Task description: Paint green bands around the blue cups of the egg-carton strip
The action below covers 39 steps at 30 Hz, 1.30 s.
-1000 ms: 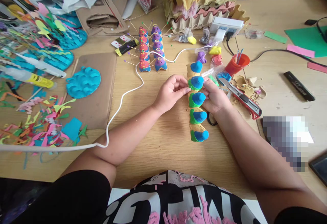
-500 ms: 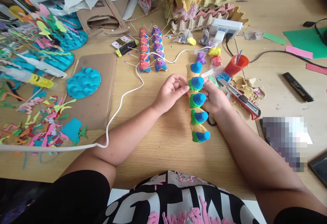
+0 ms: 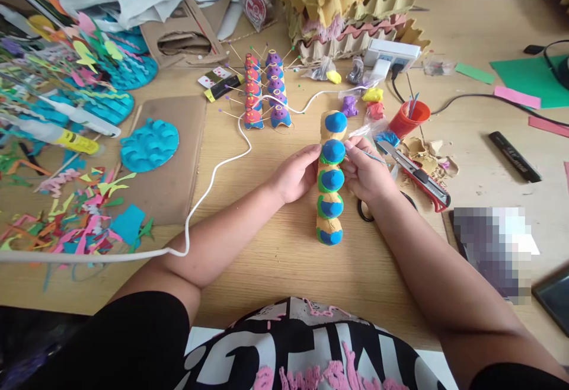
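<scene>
A bumpy egg-carton strip [image 3: 330, 181], tan with blue and green clay on its humps, stands lengthwise between my hands with its humps facing up. My left hand [image 3: 297, 173] holds its left edge, thumb near the second hump and the other fingers partly hidden beneath. On the right edge, my right hand [image 3: 367, 168] grips the strip with its thumb and bent fingers; a thin bluish stick shows at this hand. Black scissor handles [image 3: 365, 211] lie partly under the right hand.
Behind stand finished red [image 3: 253, 90] and purple [image 3: 276, 90] carton strips with pins. A cutter [image 3: 420, 176] and orange cup [image 3: 409, 118] lie right. A white cable [image 3: 213, 173] crosses the left side, near cardboard [image 3: 162, 200] and paper scraps [image 3: 89, 218].
The strip has turned from a sideways tilt to show its humps from above and shifted slightly left. My left hand has moved lower along its edge, and more of the scissors shows.
</scene>
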{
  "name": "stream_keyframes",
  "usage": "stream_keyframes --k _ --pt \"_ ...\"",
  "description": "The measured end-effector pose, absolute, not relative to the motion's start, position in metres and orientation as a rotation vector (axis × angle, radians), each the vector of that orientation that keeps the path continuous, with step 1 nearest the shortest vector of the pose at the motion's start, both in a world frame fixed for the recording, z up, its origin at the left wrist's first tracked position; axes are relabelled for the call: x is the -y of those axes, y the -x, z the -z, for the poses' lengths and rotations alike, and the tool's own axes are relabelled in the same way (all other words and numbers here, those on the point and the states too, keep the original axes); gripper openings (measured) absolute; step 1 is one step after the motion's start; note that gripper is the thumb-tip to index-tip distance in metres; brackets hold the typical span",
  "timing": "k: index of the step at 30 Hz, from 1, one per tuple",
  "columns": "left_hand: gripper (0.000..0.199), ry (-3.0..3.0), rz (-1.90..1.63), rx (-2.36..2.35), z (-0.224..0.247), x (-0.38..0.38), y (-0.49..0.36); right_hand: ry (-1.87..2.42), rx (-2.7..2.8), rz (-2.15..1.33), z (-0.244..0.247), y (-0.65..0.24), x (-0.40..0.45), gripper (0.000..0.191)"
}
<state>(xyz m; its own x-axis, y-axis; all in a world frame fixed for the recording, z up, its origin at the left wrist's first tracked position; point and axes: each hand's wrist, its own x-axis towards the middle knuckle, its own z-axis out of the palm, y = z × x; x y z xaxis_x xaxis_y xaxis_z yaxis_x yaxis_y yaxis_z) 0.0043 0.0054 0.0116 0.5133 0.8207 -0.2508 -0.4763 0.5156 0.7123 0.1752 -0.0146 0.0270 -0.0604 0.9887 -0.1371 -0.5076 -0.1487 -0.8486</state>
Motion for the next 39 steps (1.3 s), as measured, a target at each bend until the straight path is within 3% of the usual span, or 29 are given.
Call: stream_keyframes --k 16,26,32,39 --pt "0.025 -0.378 -0.834 -0.644 -0.016 -0.015 -0.003 0.978 0.854 -1.390 -0.022 -0.171 0.016 0.048" --pt "0.041 -0.314 -0.895 -0.638 -0.020 0.008 -0.010 0.967 0.933 -1.376 -0.017 -0.173 0.019 0.058" --pt "0.045 -0.390 -0.824 -0.629 -0.008 -0.002 -0.002 0.959 0.992 -1.182 -0.022 -0.175 0.023 0.028" --pt "0.049 -0.406 -0.782 -0.591 -0.005 -0.003 0.000 0.901 1.015 -1.303 -0.026 -0.170 0.025 0.033"
